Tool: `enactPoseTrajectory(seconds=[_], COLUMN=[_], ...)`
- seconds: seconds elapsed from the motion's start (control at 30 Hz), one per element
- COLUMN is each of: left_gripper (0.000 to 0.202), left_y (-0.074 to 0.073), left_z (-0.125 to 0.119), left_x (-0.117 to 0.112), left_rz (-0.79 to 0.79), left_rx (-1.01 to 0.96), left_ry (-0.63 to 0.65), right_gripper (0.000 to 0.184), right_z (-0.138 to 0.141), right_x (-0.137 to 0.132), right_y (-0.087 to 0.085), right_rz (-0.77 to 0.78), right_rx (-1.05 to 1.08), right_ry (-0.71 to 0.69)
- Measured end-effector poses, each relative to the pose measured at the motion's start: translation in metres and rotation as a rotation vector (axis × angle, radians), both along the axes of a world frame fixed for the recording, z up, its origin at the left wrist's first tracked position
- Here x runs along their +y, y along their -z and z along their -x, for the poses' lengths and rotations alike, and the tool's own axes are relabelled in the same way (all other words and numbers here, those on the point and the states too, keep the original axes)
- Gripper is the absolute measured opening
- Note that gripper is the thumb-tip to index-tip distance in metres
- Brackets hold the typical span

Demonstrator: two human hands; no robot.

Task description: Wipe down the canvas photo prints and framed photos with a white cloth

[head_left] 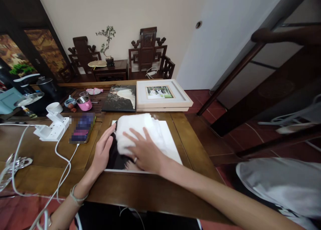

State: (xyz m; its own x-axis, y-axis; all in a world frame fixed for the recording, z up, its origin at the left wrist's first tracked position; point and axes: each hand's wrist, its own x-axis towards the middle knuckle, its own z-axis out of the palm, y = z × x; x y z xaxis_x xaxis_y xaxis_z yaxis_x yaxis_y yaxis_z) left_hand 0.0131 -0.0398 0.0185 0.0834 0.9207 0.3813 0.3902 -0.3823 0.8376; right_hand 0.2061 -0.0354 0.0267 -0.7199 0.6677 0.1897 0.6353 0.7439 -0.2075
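Right arm (200, 183) comes in long and low from 4 o'clock (calling the panel the middle of the dial), with the right hand (146, 153) palm down and aimed roughly at 10. Left forearm slants up from about 7, and the left hand (102, 151) sits on the 9 o'clock side, pointing towards 1. There's a thin bracelet (78, 197) on that wrist.

The white cloth (125, 121) is fluffy and kinda bunched up, lying over the upper middle of the panel (173, 153), its right edge a bit blurry. The panel lies flat on the wooden table (155, 193), glossy black on the left part, white on the right, with a pale strip along the 6 o'clock edge. Most of the picture on it is covered, so can't tell what it shows.

Fingers: the right ones are spread wide and flat on top of the cloth, not pinching it, ring on one of them. Left ones are pretty straight and close together, thumb a little off, resting along the panel's edge. Framed photo (159, 92) is at 12 to 1, phone (82, 128) near 9 to 10.
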Motion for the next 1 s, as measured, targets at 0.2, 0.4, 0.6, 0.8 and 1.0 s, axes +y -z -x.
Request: enactPoseTrajectory(seconds=[0.2,0.4,0.6,0.8,1.0], left_gripper=[0.045,0.038,0.037,0.037,0.033], left_y=[0.001,0.007,0.011,0.012,0.013], left_z=[-0.001,-0.001,0.000,-0.001,0.000], left_x=[-0.001,0.002,0.006,0.007,0.008], left_rz=[-0.031,-0.036,-0.054,-0.062,-0.088], left_rx=[0.072,0.248,0.323,0.352,0.377], left_ry=[0.001,0.066,0.113,0.137,0.110], right_gripper=[0.023,0.020,0.029,0.035,0.042], right_z=[-0.019,-0.060,-0.070,-0.012,0.037], right_x=[-0.060,-0.060,-0.010,0.044,0.057], right_y=[0.000,-0.005,0.003,-0.007,-0.015], right_rz=[0.057,0.084,0.027,0.191,0.229], right_rx=[0.099,0.136,0.171,0.247,0.305], right_ry=[-0.320,-0.225,0.051,0.187,0.112])
